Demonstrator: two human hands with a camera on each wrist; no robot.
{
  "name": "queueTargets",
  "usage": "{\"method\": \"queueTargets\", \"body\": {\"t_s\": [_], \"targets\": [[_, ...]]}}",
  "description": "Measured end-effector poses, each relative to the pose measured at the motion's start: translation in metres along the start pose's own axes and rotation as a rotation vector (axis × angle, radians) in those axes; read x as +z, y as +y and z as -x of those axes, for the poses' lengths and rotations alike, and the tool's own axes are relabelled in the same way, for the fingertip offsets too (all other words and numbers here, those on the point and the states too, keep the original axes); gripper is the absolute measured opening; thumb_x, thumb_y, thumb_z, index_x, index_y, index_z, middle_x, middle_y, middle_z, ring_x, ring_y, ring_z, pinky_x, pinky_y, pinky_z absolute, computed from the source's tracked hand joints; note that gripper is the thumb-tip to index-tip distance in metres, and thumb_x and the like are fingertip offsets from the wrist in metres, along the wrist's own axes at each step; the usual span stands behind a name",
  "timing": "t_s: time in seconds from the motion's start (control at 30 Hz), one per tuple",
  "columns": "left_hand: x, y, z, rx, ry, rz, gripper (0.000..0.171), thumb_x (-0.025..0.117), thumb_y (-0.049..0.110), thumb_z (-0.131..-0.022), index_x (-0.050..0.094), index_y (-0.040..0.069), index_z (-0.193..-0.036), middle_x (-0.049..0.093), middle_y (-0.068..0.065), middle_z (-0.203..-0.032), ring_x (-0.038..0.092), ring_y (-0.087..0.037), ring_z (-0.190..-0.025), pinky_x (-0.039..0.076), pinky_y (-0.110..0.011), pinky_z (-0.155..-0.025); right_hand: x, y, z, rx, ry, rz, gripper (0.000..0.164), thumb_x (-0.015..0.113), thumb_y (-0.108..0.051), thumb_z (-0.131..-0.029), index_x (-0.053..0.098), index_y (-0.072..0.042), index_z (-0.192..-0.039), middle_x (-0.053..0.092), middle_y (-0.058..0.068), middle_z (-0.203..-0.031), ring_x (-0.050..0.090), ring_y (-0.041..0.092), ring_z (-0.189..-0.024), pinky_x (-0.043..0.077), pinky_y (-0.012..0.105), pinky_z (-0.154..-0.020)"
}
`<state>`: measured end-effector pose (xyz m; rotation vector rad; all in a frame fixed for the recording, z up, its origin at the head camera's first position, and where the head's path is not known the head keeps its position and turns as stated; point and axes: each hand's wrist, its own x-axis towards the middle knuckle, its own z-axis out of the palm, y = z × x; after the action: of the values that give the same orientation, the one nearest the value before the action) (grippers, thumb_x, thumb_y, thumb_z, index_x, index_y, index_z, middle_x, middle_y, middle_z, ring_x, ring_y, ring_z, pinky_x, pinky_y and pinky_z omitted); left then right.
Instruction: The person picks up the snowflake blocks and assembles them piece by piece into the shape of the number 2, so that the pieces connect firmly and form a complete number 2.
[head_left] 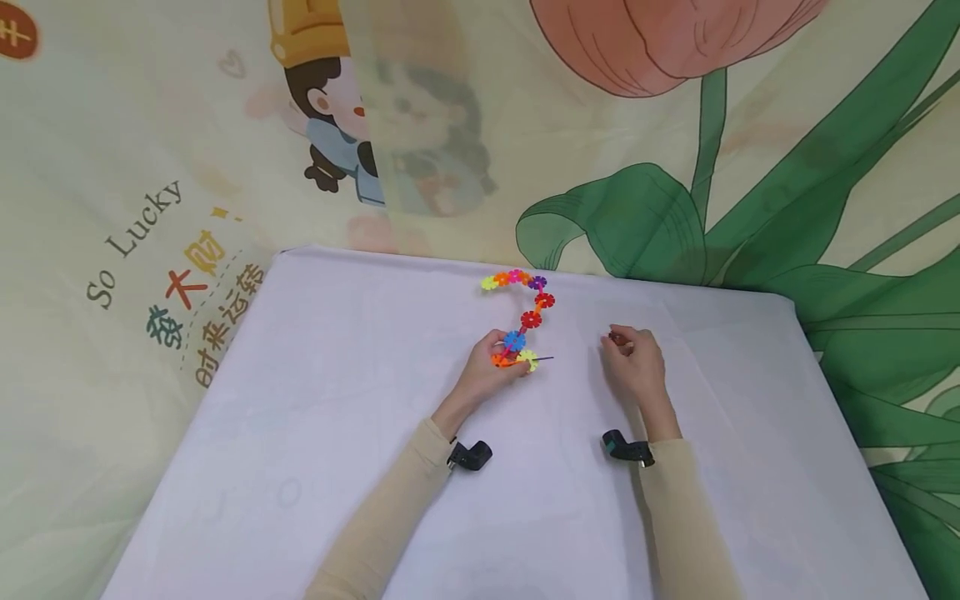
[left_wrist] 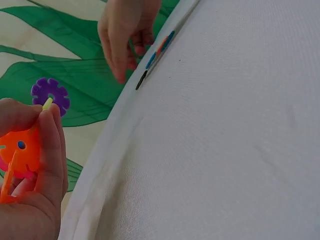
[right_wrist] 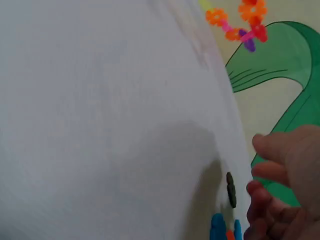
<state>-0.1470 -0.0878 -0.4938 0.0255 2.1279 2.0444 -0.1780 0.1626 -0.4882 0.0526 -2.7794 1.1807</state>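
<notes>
My left hand [head_left: 486, 367] grips the near end of a curved chain of notched plastic snowflake discs [head_left: 531, 320]. Thumb and forefinger pinch a yellow disc [left_wrist: 47, 104] there, with a purple disc [left_wrist: 50, 95] standing out past the fingertips. An orange disc [left_wrist: 25, 150] sits inside the palm. From this hand the chain bends away over the table through blue, red, purple, orange and pink to a yellow end. To the right, my right hand [head_left: 636, 362] hovers low with loosely bent fingers, close to a dark disc [right_wrist: 231, 190] on the cloth.
Beside the dark disc lie loose blue discs [right_wrist: 218, 227] and an orange one [left_wrist: 162, 46]. A white cloth [head_left: 360, 333] covers the table. Behind its far edge hangs a printed curtain [head_left: 450, 225] with large leaves. Both wrists carry a black camera [head_left: 471, 456].
</notes>
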Motion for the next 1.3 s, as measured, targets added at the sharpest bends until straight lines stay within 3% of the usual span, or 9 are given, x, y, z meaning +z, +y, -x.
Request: {"method": "queueTargets", "body": {"t_s": [0.07, 0.13, 0.33, 0.43, 0.5, 0.6, 0.7, 0.9, 1.3], "targets": [[0.0, -0.001, 0.0, 0.001, 0.002, 0.001, 0.038, 0.074, 0.005, -0.086, 0.053, -0.001, -0.117, 0.069, -0.016, -0.103, 0.064, -0.013, -0.079, 0.053, -0.023, -0.077, -0.003, 0.007, -0.005, 0.042, 0.03, 0.152, 0.036, 0.061, -0.017, -0.096, 0.064, 0.006, -0.123, 0.056, 0.025, -0.102, 0.057, 0.037, -0.085, 0.046, 0.04, -0.064], [0.0, -0.002, 0.001, 0.004, 0.0, 0.005, 0.038, 0.074, 0.005, -0.086, 0.054, -0.002, -0.118, 0.068, -0.016, -0.105, 0.063, -0.014, -0.082, 0.054, -0.024, -0.081, -0.005, 0.011, -0.008, 0.084, -0.005, 0.231, 0.037, 0.062, -0.018, -0.095, 0.063, 0.006, -0.123, 0.053, 0.026, -0.103, 0.055, 0.039, -0.085, 0.046, 0.047, -0.062], [0.001, -0.003, 0.002, 0.026, -0.008, 0.006, 0.036, 0.072, 0.005, -0.087, 0.053, -0.001, -0.117, 0.067, -0.015, -0.104, 0.063, -0.014, -0.083, 0.054, -0.025, -0.082, -0.01, 0.008, -0.013, 0.115, -0.061, 0.244, 0.032, 0.068, -0.017, -0.09, 0.06, 0.009, -0.108, 0.054, 0.029, -0.106, 0.056, 0.044, -0.093, 0.047, 0.05, -0.072], [0.002, -0.004, 0.002, 0.03, -0.008, 0.016, 0.034, 0.072, 0.002, -0.087, 0.052, 0.001, -0.114, 0.068, -0.015, -0.102, 0.065, -0.016, -0.08, 0.055, -0.025, -0.08, -0.009, 0.003, -0.011, 0.077, -0.069, 0.138, 0.024, 0.069, -0.012, -0.09, 0.06, 0.007, -0.101, 0.062, 0.024, -0.096, 0.061, 0.035, -0.086, 0.049, 0.038, -0.071], [0.002, -0.004, 0.002, 0.03, -0.005, 0.009, 0.033, 0.072, 0.002, -0.087, 0.052, 0.003, -0.113, 0.069, -0.014, -0.102, 0.066, -0.016, -0.08, 0.055, -0.025, -0.08, -0.005, -0.004, -0.007, 0.087, -0.096, -0.039, 0.02, 0.069, -0.009, -0.09, 0.061, 0.006, -0.101, 0.067, 0.019, -0.091, 0.064, 0.027, -0.08, 0.051, 0.028, -0.068], [0.002, -0.003, 0.001, 0.031, -0.002, -0.001, 0.033, 0.072, 0.003, -0.087, 0.051, 0.004, -0.114, 0.069, -0.015, -0.104, 0.065, -0.016, -0.081, 0.055, -0.025, -0.08, 0.0, -0.017, -0.001, 0.151, -0.166, -0.327, 0.022, 0.07, -0.009, -0.091, 0.063, 0.005, -0.106, 0.07, 0.01, -0.09, 0.065, 0.017, -0.075, 0.054, 0.02, -0.067], [0.003, -0.002, 0.0, 0.021, -0.001, -0.008, 0.036, 0.072, 0.005, -0.088, 0.051, 0.003, -0.117, 0.069, -0.016, -0.108, 0.065, -0.015, -0.083, 0.054, -0.027, -0.083, 0.006, -0.026, 0.005, 0.231, -0.233, -0.515, 0.026, 0.069, -0.011, -0.093, 0.063, 0.004, -0.113, 0.072, 0.004, -0.093, 0.065, 0.014, -0.075, 0.055, 0.02, -0.071], [0.003, -0.001, -0.001, -0.006, -0.006, -0.022, 0.04, 0.073, 0.006, -0.088, 0.051, 0.003, -0.121, 0.068, -0.017, -0.114, 0.064, -0.017, -0.092, 0.053, -0.031, -0.09, 0.017, -0.029, 0.011, 0.253, -0.283, -0.553, 0.028, 0.066, -0.015, -0.095, 0.063, 0.004, -0.115, 0.073, 0.006, -0.098, 0.065, 0.016, -0.076, 0.055, 0.02, -0.073], [0.004, -0.003, -0.001, -0.003, -0.016, 0.001, 0.035, 0.073, 0.003, -0.087, 0.051, 0.004, -0.114, 0.069, -0.015, -0.103, 0.066, -0.016, -0.08, 0.056, -0.028, -0.08, 0.025, -0.028, 0.017, 0.24, -0.238, -0.638, 0.022, 0.068, -0.01, -0.094, 0.062, 0.004, -0.109, 0.072, 0.002, -0.089, 0.067, 0.013, -0.071, 0.056, 0.022, -0.071]]}}
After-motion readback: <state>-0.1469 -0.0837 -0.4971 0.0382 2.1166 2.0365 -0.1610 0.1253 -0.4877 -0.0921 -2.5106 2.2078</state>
